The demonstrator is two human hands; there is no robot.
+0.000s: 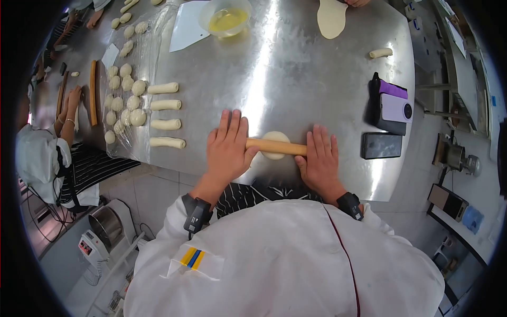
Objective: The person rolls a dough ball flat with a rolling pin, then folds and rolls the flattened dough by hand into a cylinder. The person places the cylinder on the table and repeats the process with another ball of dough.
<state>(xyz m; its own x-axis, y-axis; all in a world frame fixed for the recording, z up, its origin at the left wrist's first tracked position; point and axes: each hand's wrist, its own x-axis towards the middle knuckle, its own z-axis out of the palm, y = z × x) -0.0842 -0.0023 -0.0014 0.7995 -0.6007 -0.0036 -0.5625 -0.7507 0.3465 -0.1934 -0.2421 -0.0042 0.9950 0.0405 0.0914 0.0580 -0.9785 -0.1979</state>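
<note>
Both hands lay flat, fingers spread, gripping nothing; left hand [228,149] pressed palm-down on one end of the pin [276,146], right hand [320,161] on the other end; pin sat level across a flat dough disc [275,138] near the desk [296,79] front edge; four dough logs [165,122] lined up left of the hands, dough balls [127,100] beyond them; two phones [381,145] lay just right of the right hand; bowl [227,18] of yellow liquid stood at the far side.
</note>
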